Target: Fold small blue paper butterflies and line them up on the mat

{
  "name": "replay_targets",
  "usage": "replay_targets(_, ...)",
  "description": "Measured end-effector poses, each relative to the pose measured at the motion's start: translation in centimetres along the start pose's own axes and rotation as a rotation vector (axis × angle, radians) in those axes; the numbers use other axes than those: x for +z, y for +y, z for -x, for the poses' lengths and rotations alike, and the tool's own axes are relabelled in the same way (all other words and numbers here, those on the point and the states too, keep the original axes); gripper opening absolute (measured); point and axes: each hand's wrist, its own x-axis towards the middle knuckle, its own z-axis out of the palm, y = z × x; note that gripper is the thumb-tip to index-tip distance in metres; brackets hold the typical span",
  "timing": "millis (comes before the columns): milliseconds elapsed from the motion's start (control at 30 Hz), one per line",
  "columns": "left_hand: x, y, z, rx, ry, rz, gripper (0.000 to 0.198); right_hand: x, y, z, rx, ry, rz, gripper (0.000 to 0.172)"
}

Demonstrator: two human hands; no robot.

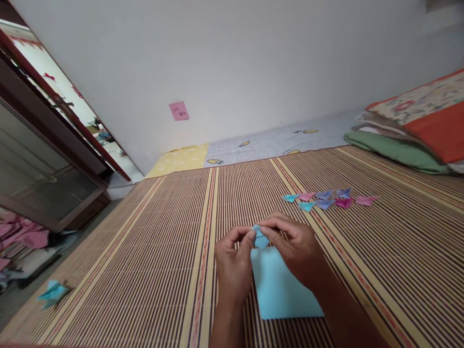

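Hand, left (pixel 234 261), and hand, right (pixel 297 243), pinch folded blue paper (pixel 261 240) by opposite sides, probably to steady its crease. Blue sheet (pixel 284 295) lies flat just nearer; folded pieces (pixel 325 204) sit beyond in two rows, presumably leaving working room

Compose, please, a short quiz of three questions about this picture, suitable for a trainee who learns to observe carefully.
1. True or false: the left hand and the right hand both hold the small folded blue paper.
2. Which of these lies flat on the striped mat?
A) a light-blue paper sheet
B) a pair of scissors
C) a ruler
3. Fill in: the pink note is on the ____.

Key:
1. True
2. A
3. wall
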Motion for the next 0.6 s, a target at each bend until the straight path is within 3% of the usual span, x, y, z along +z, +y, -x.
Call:
replay_targets(300, 0.4, 0.8, -0.1, 0.025, -0.049, -0.1, 0.016, 0.1, -0.1, -0.1, 0.034, -0.001, -0.005, 0.014)
replay_targets(400, 0.7, 0.0, -0.2, -0.028, -0.035, 0.011, 0.009, 0.2, 0.2, 0.0, 0.121, 0.051, -0.046, 0.014)
replay_targets(600, 1.2, -0.5, -0.1, -0.116, -0.069, 0.155, 0.014, 0.3, 0.9, -0.2, 0.266, 0.129, -0.261, 0.018)
